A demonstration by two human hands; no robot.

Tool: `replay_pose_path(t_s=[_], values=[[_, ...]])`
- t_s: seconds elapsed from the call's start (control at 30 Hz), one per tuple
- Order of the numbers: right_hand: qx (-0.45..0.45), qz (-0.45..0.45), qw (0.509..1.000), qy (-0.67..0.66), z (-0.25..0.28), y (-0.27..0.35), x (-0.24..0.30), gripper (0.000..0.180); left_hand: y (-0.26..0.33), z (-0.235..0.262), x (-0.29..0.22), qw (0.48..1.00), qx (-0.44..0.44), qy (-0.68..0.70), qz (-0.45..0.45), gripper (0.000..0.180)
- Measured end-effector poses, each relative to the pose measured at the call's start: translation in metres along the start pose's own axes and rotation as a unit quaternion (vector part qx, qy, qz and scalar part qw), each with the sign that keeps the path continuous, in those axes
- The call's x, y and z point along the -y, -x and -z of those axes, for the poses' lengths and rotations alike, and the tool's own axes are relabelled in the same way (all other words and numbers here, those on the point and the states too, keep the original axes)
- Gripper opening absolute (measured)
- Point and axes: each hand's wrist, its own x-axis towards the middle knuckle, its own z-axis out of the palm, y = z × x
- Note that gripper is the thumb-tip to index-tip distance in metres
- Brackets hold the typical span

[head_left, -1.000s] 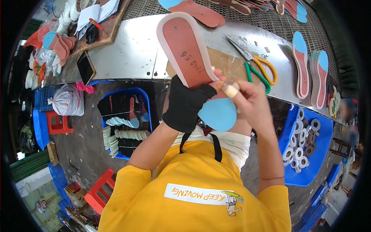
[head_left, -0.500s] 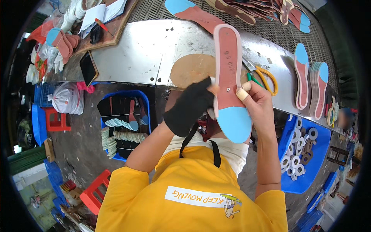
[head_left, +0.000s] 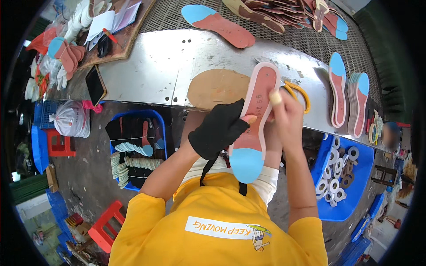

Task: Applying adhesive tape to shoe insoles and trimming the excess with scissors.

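In front of me is a shoe insole (head_left: pixel 247 164), reddish-brown with a light blue forefoot and a pale pink border, tilted with its heel toward the bench. My left hand (head_left: pixel 219 128), in a black fingerless glove, is closed on its left side, thumb on the upper face. Fingers curled and slightly blurred, my right hand (head_left: pixel 287 116) pinches the right edge near the heel; a thumb wears pale tape. What lies beneath the insole is hidden. Beyond it, a tan oval board (head_left: pixel 215 86) lies on the metal bench, and yellow-handled pliers or scissors (head_left: pixel 299 95) rest to the right.
More insoles (head_left: pixel 217 27) lie on the mesh top (head_left: pixel 171 17), with a heap (head_left: pixel 279 13) farther back. Stacked insoles (head_left: pixel 357 104) stand at right. A phone (head_left: pixel 94 84) lies at left. Below are a blue bin (head_left: pixel 350 208) of tape rolls, an insole crate (head_left: pixel 165 133) and red stools (head_left: pixel 106 226).
The insole has come lower and closer to me, tilting heel-right. My left hand now grips farther over its face. My right hand has shifted from the forefoot end toward the heel.
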Motion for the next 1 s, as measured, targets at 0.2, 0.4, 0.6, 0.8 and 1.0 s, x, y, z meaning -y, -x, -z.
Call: replay_pose_path(t_s=[0.2, 0.4, 0.6, 0.8, 1.0], values=[[-0.052, 0.012, 0.998, -0.016, -0.003, -0.023, 0.008, 0.045, 0.005, -0.004, 0.002, 0.998, 0.017, 0.0, 0.058, 0.021], [0.062, -0.052, 0.997, 0.005, 0.009, -0.033, 0.019, 0.046, 0.003, 0.0, 0.01, 0.996, 0.068, -0.052, 0.037, 0.025], [0.187, -0.082, 0.868, -0.453, 0.012, -0.034, 0.024, 0.056, 0.001, -0.006, 0.001, 0.893, 0.128, 0.373, 0.217, 0.033], [0.111, -0.034, 0.992, -0.053, 0.051, -0.047, 0.007, 0.027, -0.021, 0.023, -0.005, 0.833, 0.209, 0.468, 0.206, 0.054], [-0.049, -0.082, 0.978, -0.186, 0.015, -0.028, 0.009, 0.021, -0.023, 0.011, -0.007, 0.978, 0.101, 0.145, 0.11, 0.056]])
